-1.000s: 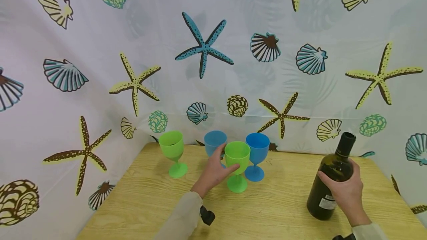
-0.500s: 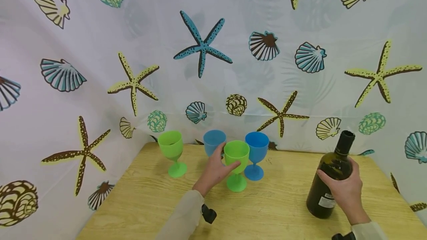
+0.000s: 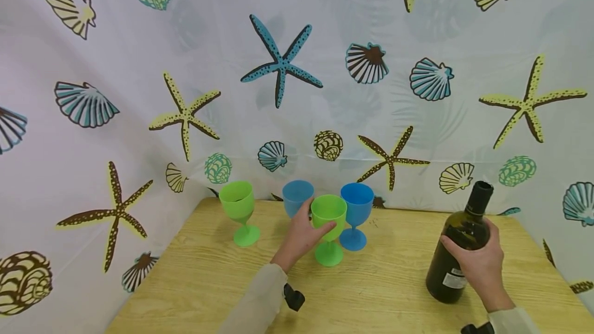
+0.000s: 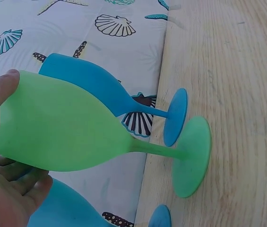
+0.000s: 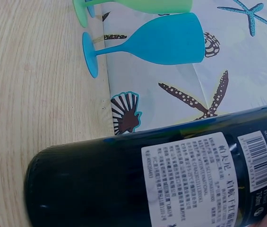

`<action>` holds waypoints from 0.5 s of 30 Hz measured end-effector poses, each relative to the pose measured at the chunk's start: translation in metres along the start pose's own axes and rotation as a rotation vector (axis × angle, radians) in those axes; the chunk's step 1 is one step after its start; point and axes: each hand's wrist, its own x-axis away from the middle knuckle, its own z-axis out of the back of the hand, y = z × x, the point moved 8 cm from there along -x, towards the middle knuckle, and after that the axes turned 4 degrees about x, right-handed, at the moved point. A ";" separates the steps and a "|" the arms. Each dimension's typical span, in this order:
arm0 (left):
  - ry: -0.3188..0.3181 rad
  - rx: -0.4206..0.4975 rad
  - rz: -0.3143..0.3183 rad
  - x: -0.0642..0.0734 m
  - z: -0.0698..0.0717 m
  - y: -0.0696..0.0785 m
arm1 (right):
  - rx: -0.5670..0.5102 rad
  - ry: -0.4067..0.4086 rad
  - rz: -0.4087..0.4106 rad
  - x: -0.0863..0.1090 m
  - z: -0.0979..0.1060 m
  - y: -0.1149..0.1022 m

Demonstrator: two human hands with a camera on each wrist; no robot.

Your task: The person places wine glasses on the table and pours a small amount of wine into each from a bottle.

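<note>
My left hand [image 3: 300, 235] grips the bowl of a green goblet [image 3: 330, 215], the thumb on the near side and the fingers round the far left. The goblet stands upright on its foot. In the left wrist view the green goblet [image 4: 67, 123] lies between thumb and curled fingers. On the right, my right hand [image 3: 480, 262] is wrapped round the body of a dark wine bottle [image 3: 457, 236], which leans a little with its neck up. A white back label with small print and a barcode shows on the bottle [image 5: 90, 184] in the right wrist view.
One blue goblet [image 3: 358, 205] stands just behind the held one; another blue goblet [image 3: 297, 197] is partly hidden by my left hand. Farther left is a second green goblet [image 3: 238, 205]. A curtain [image 3: 325, 9] with shells and starfish hangs behind the wooden table [image 3: 380, 293].
My left wrist has shifted slightly to the right, and the thumb reaches a bit farther across the green goblet. The bottle and my right hand stay nearly where they were.
</note>
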 end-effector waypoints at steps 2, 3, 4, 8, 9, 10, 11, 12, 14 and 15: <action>0.003 0.007 -0.003 0.000 -0.001 0.000 | -0.001 -0.002 -0.001 0.000 0.000 0.000; 0.005 0.010 -0.005 0.000 -0.001 -0.001 | -0.001 -0.002 -0.001 0.000 0.000 0.000; 0.006 0.016 -0.007 0.000 -0.001 0.000 | -0.001 -0.003 -0.001 0.000 0.000 0.000; 0.013 0.024 -0.008 -0.001 -0.002 0.000 | -0.001 0.002 0.000 0.000 0.001 0.000; 0.015 0.024 -0.006 -0.001 -0.002 -0.001 | -0.002 0.005 0.001 0.000 0.001 0.000; 0.015 0.028 -0.003 -0.001 -0.002 -0.001 | -0.003 0.007 0.001 0.000 0.001 0.000; 0.016 0.032 0.000 -0.001 -0.003 -0.001 | -0.002 0.009 0.000 0.000 0.001 0.000; 0.016 0.037 0.001 -0.001 -0.003 -0.001 | -0.003 0.011 0.000 0.000 0.001 0.000; 0.018 0.042 0.008 -0.001 -0.004 -0.001 | -0.005 0.013 -0.001 -0.001 0.001 0.001; 0.019 0.042 0.010 -0.001 -0.004 -0.001 | -0.006 0.014 -0.002 -0.001 0.001 0.001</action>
